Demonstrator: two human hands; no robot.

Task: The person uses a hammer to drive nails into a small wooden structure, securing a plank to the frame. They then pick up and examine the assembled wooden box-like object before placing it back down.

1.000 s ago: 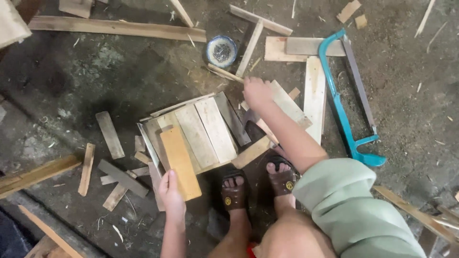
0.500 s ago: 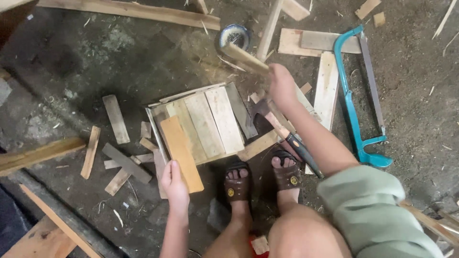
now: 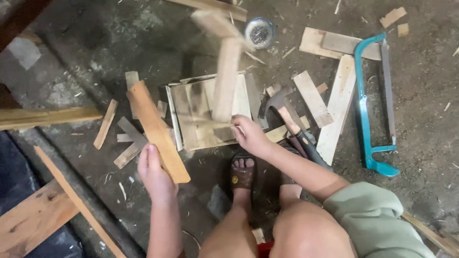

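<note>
A dark, dusty floor (image 3: 420, 143) is seen from above, strewn with offcuts and splinters of wood. Long boards (image 3: 43, 117) are laid at the left edge, and a heavier beam (image 3: 33, 217) is seen at the lower left corner. At the right, a blue-framed saw (image 3: 370, 110) is laid flat, with a pale plank (image 3: 337, 107) just beside it on its left.

In the middle of the floor a small panel of slats (image 3: 191, 119) is laid flat (several pale strips side by side, edge to edge). An upright strip of wood (image 3: 224, 81), blurred, is held over this panel by the right hand (image 3: 248, 136), whose fingers are closed around the strip's lower end, close to the panel's near edge. Whether the strip touches the panel cannot be told.

A flat orange-brown plank (image 3: 155, 129) is gripped at its near end by the left hand (image 3: 155, 174), fingers wrapped over the wood; it is raised and tilted away to the upper left, just beside the panel's left edge.

A hammer (image 3: 291, 124) is laid on the floor to the right of the right hand, its head pointing away. A foot in a brown sandal (image 3: 242, 174) is planted just below the panel. A small round tin (image 3: 259, 32) is set near the top, well apart from both hands.
</note>
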